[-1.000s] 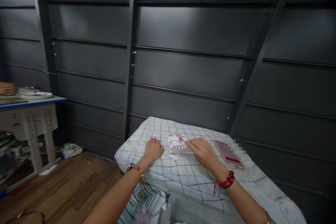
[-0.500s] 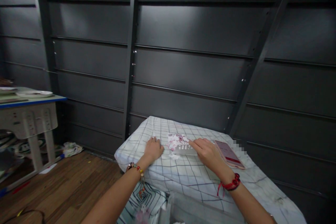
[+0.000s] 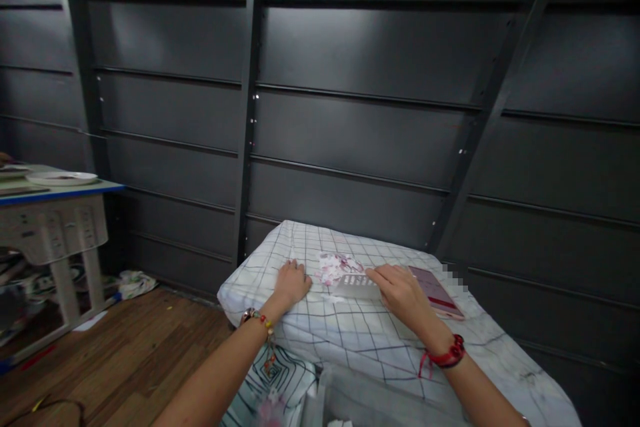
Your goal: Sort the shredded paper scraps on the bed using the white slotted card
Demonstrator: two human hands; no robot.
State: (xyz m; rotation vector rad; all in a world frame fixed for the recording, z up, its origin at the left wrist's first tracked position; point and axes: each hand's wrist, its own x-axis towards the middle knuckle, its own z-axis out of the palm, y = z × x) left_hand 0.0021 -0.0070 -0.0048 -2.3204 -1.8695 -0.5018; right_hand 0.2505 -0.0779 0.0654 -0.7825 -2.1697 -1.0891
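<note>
My left hand [image 3: 293, 282] lies flat on a white grid-patterned cloth [image 3: 330, 330], fingers stretched out and nothing in its grasp. Its wrist wears a beaded bracelet. My right hand [image 3: 400, 287], wearing a red bracelet, pinches the right end of a pale plate with a row of slots [image 3: 356, 285]; its exact kind I cannot make out. Just beyond the plate, a small heap of white and pink printed pieces [image 3: 336, 267] rests on the cloth. A pink-edged phone or tablet [image 3: 434, 290] lies right of my right hand, partly covered by it.
In front of the cloth-covered surface stands a clear plastic bin [image 3: 380, 395] with white pieces inside. Patterned fabric [image 3: 265, 373] is left of it. A dark panelled wall [image 3: 350, 127] rises behind. At far left, a table [image 3: 107, 188] carries white plates [image 3: 60, 178].
My right hand has shifted slightly to the right with the slotted plate, whose row of slots now shows more fully. My left hand stays in place.
</note>
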